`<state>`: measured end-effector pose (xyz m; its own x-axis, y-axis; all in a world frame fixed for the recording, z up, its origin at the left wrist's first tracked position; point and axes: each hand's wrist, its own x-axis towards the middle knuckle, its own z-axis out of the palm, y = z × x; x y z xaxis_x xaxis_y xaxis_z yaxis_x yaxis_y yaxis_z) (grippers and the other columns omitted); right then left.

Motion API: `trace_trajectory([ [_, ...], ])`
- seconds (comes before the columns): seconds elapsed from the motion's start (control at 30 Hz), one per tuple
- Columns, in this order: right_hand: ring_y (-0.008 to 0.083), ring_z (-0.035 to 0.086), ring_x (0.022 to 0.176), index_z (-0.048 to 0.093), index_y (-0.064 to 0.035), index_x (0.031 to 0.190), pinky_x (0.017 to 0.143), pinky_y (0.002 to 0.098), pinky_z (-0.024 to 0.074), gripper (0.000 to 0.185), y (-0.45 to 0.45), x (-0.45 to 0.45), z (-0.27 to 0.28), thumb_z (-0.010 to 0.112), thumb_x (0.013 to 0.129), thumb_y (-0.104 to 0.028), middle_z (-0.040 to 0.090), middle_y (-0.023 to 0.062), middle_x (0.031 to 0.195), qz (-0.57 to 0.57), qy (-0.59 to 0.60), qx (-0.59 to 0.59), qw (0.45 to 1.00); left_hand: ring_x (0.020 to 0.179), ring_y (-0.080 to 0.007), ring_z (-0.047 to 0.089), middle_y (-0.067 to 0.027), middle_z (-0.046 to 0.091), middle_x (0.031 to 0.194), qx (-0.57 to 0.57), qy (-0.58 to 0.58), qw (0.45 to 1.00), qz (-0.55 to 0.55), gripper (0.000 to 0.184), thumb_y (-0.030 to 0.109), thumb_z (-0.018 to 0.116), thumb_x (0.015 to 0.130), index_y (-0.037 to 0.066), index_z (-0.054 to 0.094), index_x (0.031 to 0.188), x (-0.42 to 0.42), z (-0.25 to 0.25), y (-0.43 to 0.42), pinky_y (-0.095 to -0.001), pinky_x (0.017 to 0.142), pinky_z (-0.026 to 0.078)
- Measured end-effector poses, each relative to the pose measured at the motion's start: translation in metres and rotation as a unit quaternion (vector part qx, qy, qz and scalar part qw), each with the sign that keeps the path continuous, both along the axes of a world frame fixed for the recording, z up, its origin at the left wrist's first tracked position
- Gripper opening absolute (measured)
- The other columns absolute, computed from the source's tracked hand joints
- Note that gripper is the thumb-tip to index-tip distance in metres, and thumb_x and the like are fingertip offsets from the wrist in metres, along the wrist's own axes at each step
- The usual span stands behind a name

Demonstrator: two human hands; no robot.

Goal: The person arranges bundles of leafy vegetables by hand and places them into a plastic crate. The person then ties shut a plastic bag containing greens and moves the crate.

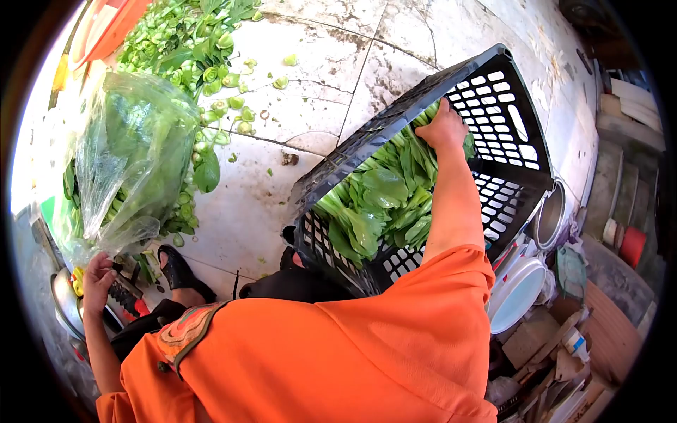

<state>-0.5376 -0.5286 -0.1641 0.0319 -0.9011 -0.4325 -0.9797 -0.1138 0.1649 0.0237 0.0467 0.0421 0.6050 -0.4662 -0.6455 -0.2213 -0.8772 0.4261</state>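
Observation:
My left hand [99,280] is at the lower left, fingers curled at the gathered end of a clear plastic bag [137,148]. Green leaves show through the film. Reaching into a black plastic crate [504,123], my right hand [446,129] is closed around bok choy [384,187] near the crate's far wall. Its fingertips are partly hidden among the stems. The crate is tilted, with its open side toward me, and the leafy bunches lie heaped inside it.
Cut bok choy ends [208,77] are piled and scattered over dirty white floor tiles [296,106]. An orange-red basin [109,28] stands at the upper left. On the right are a white bucket [518,295], a metal pot [550,215] and boards [613,314]. My sandalled foot [185,278] is near the bag.

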Motion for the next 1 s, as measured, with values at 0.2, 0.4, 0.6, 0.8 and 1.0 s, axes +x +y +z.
trace_trajectory([
  [0.2,0.031,0.058,0.114,0.039,-0.0131,0.14,0.103,0.0476,0.0363,0.094,0.01,-0.006,-0.005,0.082,0.06,-0.038,0.063,0.0123,0.117,0.011,-0.037,-0.058,0.998,0.089,-0.0096,0.053,-0.0002,0.055,0.102,-0.011,0.01,1.0,0.021,0.051,-0.001,0.063,0.083,0.003,0.053,0.132,-0.004,0.007,-0.003,-0.0242,0.082,0.048],
  [0.4,0.0332,0.061,0.104,0.041,-0.0134,0.138,0.099,0.046,0.0405,0.092,0.034,-0.033,0.01,0.083,0.06,-0.037,0.066,0.0142,0.107,-0.018,-0.151,-0.184,0.971,0.089,-0.0105,0.054,-0.0011,0.056,0.104,0.002,-0.006,1.0,-0.012,0.05,-0.001,0.062,0.083,0.003,0.052,0.132,0.002,0.008,-0.009,-0.0242,0.082,0.048],
  [0.6,0.0346,0.065,0.102,0.045,-0.0056,0.136,0.093,0.0406,0.0496,0.093,0.047,-0.064,0.036,0.087,0.057,-0.032,0.066,0.0176,0.111,-0.124,-0.371,-0.359,0.847,0.089,-0.0105,0.056,-0.0032,0.057,0.107,-0.035,-0.012,0.999,-0.021,0.05,0.0,0.063,0.084,0.002,0.051,0.133,0.027,0.005,-0.028,-0.0249,0.082,0.048],
  [0.8,0.0222,0.06,0.106,0.047,-0.0002,0.131,0.096,0.0336,0.0456,0.086,0.036,-0.1,0.056,0.091,0.061,-0.024,0.061,0.0117,0.118,-0.157,-0.519,-0.464,0.7,0.091,-0.0099,0.053,-0.0034,0.057,0.111,-0.051,-0.103,0.99,-0.077,0.05,0.005,0.063,0.086,0.005,0.054,0.135,0.064,0.038,-0.052,-0.025,0.087,0.045],
  [1.0,0.0216,0.063,0.098,0.053,-0.0012,0.124,0.089,0.0358,0.0517,0.071,0.054,-0.097,0.09,0.09,0.065,-0.015,0.064,0.0092,0.115,-0.193,-0.634,-0.443,0.604,0.093,-0.0099,0.056,-0.0076,0.058,0.123,-0.119,-0.202,0.968,-0.094,0.05,0.008,0.063,0.088,0.006,0.053,0.137,0.126,0.04,-0.03,-0.0269,0.086,0.048],
])
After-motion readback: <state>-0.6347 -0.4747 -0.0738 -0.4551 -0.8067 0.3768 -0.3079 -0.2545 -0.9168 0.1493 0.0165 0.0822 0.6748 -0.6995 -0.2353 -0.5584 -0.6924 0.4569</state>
